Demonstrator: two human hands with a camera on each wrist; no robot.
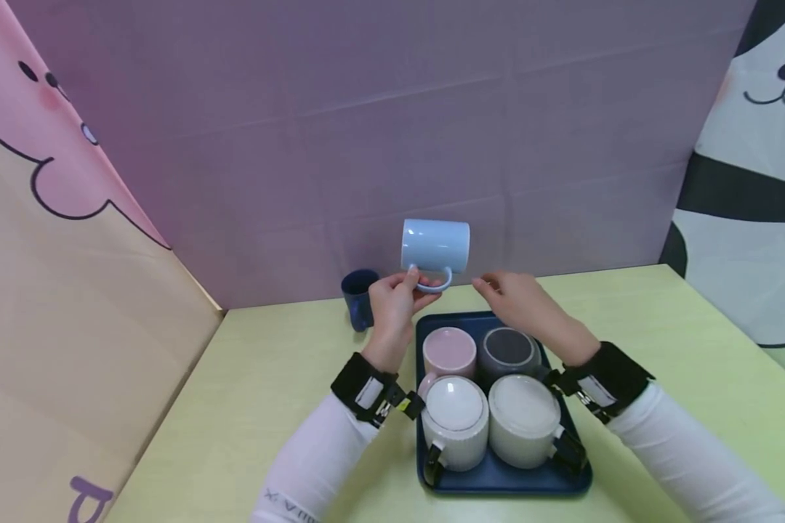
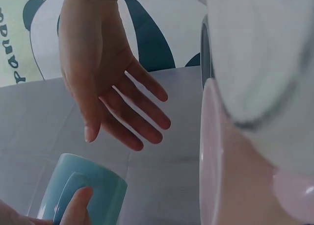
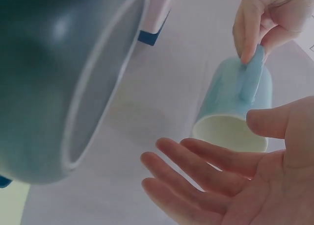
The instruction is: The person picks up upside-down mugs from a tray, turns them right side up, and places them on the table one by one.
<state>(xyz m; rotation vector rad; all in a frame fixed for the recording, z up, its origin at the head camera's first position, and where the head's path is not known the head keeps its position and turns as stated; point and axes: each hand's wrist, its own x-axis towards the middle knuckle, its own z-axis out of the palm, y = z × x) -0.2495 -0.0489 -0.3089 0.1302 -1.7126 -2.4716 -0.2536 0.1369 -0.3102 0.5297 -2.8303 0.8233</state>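
Observation:
A light blue mug (image 1: 435, 245) hangs on its side in the air above the back of the tray, its handle pointing down. My left hand (image 1: 392, 309) pinches that handle between thumb and fingers. In the right wrist view the mug's pale mouth (image 3: 230, 132) faces toward my right hand (image 3: 235, 181). The right hand's fingers are spread and loosely bent, holding nothing, just apart from the mug. Seen from the left wrist, the right hand (image 2: 113, 83) is above the mug (image 2: 93, 186), palm showing.
Below, a dark blue tray (image 1: 490, 485) carries several upside-down mugs: a pink mug (image 1: 449, 352), a dark grey mug (image 1: 510, 352) and two white mugs (image 1: 456, 421). A navy mug (image 1: 358, 298) stands upright on the table behind my left hand. A purple cloth wall (image 1: 301, 181) rises behind.

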